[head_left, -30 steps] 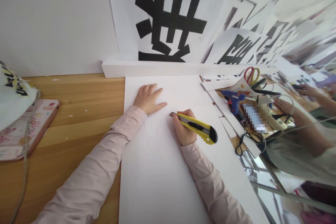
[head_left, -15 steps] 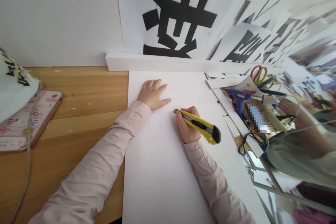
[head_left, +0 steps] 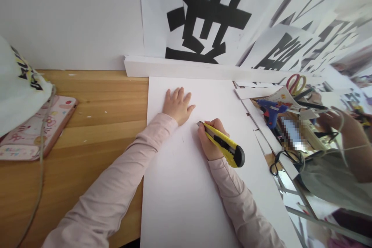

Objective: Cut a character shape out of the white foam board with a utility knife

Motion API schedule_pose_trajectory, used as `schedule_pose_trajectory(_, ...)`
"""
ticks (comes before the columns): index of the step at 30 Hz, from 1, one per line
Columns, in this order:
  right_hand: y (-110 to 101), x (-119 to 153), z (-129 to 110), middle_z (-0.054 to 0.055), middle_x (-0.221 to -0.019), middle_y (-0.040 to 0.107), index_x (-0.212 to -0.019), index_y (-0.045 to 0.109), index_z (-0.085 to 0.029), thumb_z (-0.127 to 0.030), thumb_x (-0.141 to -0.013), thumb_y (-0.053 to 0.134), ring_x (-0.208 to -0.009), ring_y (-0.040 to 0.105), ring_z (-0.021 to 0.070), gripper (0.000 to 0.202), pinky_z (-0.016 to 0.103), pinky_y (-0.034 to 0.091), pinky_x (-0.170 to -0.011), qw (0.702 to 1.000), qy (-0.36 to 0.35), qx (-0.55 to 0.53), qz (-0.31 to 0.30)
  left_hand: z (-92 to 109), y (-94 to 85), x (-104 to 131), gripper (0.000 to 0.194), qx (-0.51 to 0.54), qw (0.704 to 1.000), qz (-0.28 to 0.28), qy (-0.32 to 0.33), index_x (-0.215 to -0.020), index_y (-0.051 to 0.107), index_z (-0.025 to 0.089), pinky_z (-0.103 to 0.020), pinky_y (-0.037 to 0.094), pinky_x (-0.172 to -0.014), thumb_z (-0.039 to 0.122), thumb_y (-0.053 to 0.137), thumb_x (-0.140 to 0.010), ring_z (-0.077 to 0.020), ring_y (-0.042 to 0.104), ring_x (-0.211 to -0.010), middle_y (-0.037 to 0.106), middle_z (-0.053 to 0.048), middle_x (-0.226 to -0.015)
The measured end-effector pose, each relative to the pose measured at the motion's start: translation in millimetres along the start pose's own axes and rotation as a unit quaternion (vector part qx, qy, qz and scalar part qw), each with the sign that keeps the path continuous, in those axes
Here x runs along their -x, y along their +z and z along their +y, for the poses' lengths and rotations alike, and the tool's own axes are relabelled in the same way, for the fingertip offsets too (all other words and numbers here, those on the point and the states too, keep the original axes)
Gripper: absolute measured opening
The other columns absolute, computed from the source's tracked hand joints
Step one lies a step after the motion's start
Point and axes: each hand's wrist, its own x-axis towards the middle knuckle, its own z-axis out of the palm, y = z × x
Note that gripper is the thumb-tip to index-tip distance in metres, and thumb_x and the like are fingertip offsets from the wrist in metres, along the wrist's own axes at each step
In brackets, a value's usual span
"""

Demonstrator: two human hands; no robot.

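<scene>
A large white sheet of board (head_left: 177,193) lies on the wooden table before me. Flat on its upper left part rests my left hand (head_left: 178,105), fingers spread and pointing away from me. My right hand (head_left: 212,139) is wrapped round a yellow and black utility knife (head_left: 225,143). The knife's short blade points to the upper left, close to the board's surface; whether it touches cannot be made out. A few faint short marks show on the board between and below my hands.
Behind the board, a white strip (head_left: 186,69) and a printed sheet with bold black strokes (head_left: 209,11) stand upright. At left are a pink patterned case (head_left: 43,128), a cable and a white bag (head_left: 20,85). At right are a blue glue gun (head_left: 271,111), scissors (head_left: 295,84) and another person's arm (head_left: 353,139).
My left hand has turned so its fingers point more directly away from me. The knife's rear end has swung slightly towards me. The whole view has shifted a little.
</scene>
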Motion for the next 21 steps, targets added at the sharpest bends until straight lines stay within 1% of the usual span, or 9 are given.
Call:
schedule_pose_trajectory(5,-2.8,1.1,2.0,-0.005,-0.059,0.057,-0.075,0.05,-0.024,-0.033,-0.082,0.061,-0.051,0.05,0.0116,0.015,0.023,0.042,-0.053,0.999,-0.013,0.02,-0.028,1.4,-0.5,1.1,0.057,0.005,1.0,-0.009,-0.008,-0.152,0.04,0.016,-0.057,0.012,-0.124,0.043,0.032,-0.102,-0.032,0.024,-0.152,0.028,-0.019,-0.163)
schedule_pose_trajectory(8,-3.9,3.4,0.4,-0.006,-0.057,0.055,-0.075,0.049,-0.025,-0.034,-0.083,0.061,-0.05,0.047,0.011,0.017,0.023,0.041,-0.052,0.999,-0.025,0.011,-0.044,0.4,-1.1,1.0,0.057,0.008,1.0,-0.01,-0.006,-0.152,0.04,0.016,-0.058,0.012,-0.124,0.043,0.034,-0.102,-0.0316,0.024,-0.152,0.028,-0.018,-0.163)
schedule_pose_trajectory(14,-4.3,6.6,-1.0,-0.007,-0.054,0.05,-0.073,0.046,-0.025,-0.033,-0.083,0.061,-0.047,0.042,0.01,0.02,0.022,0.039,-0.049,0.998,-0.036,0.016,-0.044,-0.7,-0.3,0.4,0.058,0.012,1.0,-0.012,-0.005,-0.152,0.04,0.016,-0.058,0.011,-0.124,0.043,0.035,-0.102,-0.032,0.025,-0.152,0.028,-0.019,-0.163)
schedule_pose_trajectory(18,-5.9,7.2,0.6,-0.007,-0.056,0.05,-0.075,0.045,-0.025,-0.032,-0.085,0.06,-0.047,0.043,0.0096,0.019,0.022,0.038,-0.049,0.996,-0.062,0.015,-0.058,-1.6,0.7,0.3,0.057,0.013,1.0,-0.009,-0.004,-0.152,0.04,0.016,-0.058,0.012,-0.124,0.043,0.035,-0.102,-0.0319,0.025,-0.151,0.029,-0.019,-0.163)
schedule_pose_trajectory(21,-7.8,8.4,2.0,-0.007,-0.057,0.05,-0.074,0.044,-0.025,-0.031,-0.085,0.061,-0.047,0.042,0.0095,0.021,0.022,0.037,-0.049,0.996,-0.067,0.016,-0.066,-2.2,1.9,0.2,0.058,0.012,1.0,-0.004,-0.002,-0.152,0.04,0.016,-0.058,0.012,-0.124,0.044,0.035,-0.101,-0.0318,0.025,-0.151,0.029,-0.019,-0.163)
